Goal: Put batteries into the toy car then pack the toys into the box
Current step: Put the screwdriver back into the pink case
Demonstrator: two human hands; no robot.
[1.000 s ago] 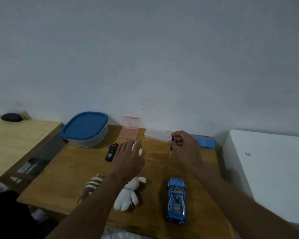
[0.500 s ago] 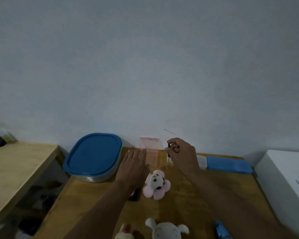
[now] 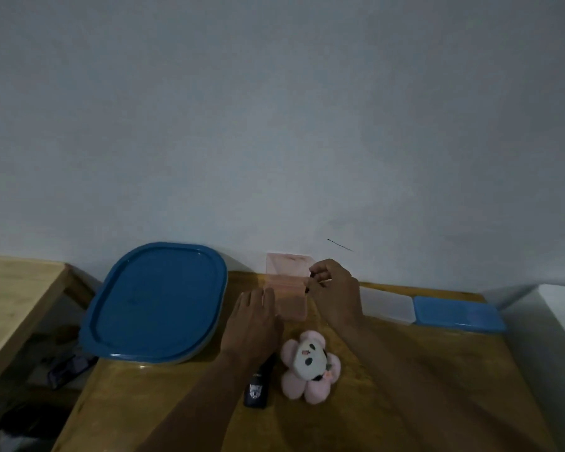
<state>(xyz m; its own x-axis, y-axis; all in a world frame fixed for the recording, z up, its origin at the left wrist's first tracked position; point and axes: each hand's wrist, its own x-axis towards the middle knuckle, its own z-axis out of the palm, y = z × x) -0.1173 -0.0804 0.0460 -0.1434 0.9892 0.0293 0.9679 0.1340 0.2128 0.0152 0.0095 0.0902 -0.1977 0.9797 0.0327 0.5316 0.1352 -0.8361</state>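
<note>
Centrally at the worktop's (image 3: 137, 402) back edge, a translucent pink case (image 3: 289, 301) stands open. The right hand (image 3: 336, 291) pinches a thin dark tool (image 3: 308, 283) over it. The left hand (image 3: 252, 324) lies flat beside it, fingers straight. A fluffy plush toy (image 3: 309, 367) lies nearer, with a rounded blue-lidded tub (image 3: 157, 301) to the left.

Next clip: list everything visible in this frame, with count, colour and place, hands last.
table: one, brown wood, centre, under everything
second table: one, pale wood, far left
lidded container: one, blue lid, back left of table
small open box: one, translucent pink, against the wall
flat boxes: two, white and blue, back right, side by side
plush toy: one, pink with a panda face, centre
remote-like item: one, black, left of the plush toy
white unit: one, far right
slim tool: one, dark, pinched in the right hand
left hand: fingers straight, beside the pink box
right hand: over the pink box
</note>
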